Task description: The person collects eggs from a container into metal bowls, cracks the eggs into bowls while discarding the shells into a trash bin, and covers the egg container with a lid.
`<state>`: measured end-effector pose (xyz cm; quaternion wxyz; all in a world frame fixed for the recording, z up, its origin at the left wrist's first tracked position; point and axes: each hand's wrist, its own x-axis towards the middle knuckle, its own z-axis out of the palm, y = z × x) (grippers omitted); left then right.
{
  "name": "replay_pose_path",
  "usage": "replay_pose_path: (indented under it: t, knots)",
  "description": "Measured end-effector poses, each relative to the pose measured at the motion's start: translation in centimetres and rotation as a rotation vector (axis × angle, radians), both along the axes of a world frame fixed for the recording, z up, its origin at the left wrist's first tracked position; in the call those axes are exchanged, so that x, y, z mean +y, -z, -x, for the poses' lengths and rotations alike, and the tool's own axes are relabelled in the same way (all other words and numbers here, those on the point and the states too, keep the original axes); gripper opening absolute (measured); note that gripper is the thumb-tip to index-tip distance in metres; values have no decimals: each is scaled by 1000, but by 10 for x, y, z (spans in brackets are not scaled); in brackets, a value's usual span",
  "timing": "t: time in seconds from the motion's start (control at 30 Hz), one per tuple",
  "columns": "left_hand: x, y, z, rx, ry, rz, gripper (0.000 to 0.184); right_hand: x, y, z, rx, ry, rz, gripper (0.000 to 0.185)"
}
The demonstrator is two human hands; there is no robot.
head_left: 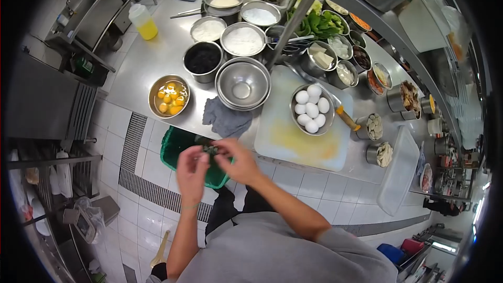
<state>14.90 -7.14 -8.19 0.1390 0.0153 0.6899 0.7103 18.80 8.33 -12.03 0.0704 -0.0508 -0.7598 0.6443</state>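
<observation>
Both hands are raised over a green bin [168, 149] at the front edge of the steel table. My left hand [190, 170] has its fingers pinched together near the thumb. Close beside it on the right, my right hand [238, 161] curls its fingers inward. A small dark bit [210, 149] shows between the fingertips; its kind is too small to tell. Just beyond the hands, a grey cloth [226, 120] lies at the table edge. To its left stands a steel bowl of cracked eggs with several yolks [170, 96].
Whole eggs [312, 110] fill a bowl on a white cutting board [280, 149], beside a yellow-handled tool [348, 118]. Stacked empty bowls [242, 86], containers of white powder [243, 40] and dark contents [203, 60], and a yellow-liquid bottle [143, 22] stand behind. A shelf post [293, 21] rises there.
</observation>
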Motion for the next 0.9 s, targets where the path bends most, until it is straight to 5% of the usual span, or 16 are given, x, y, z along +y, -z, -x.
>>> replay_pose_path:
  t: [0.17, 0.23, 0.27, 0.33, 0.53, 0.63, 0.73, 0.9]
  knots:
    - [157, -15, 5, 356, 412, 212, 30, 187, -38, -24, 41, 481, -582, 35]
    - [222, 13, 3, 767, 420, 244, 35, 244, -47, -11, 118, 367, -832, 47]
    - [238, 12, -6, 767, 418, 244, 35, 264, -47, -5, 119, 365, -832, 47]
    - [265, 10, -16, 857, 568, 681, 39, 296, -40, 5, 32, 11, -1006, 47]
    - [291, 44, -32, 869, 561, 810, 42, 315, -38, 18, 38, -111, -954, 48]
    - [287, 37, -25, 765, 586, 660, 40, 303, -44, 36, -52, 357, 108, 41]
    - [262, 14, -23, 722, 542, 382, 39, 299, -50, 81, 87, 275, 845, 42]
    - [176, -13, -24, 593, 389, 238, 37, 269, -41, 159, 182, 565, 534, 35]
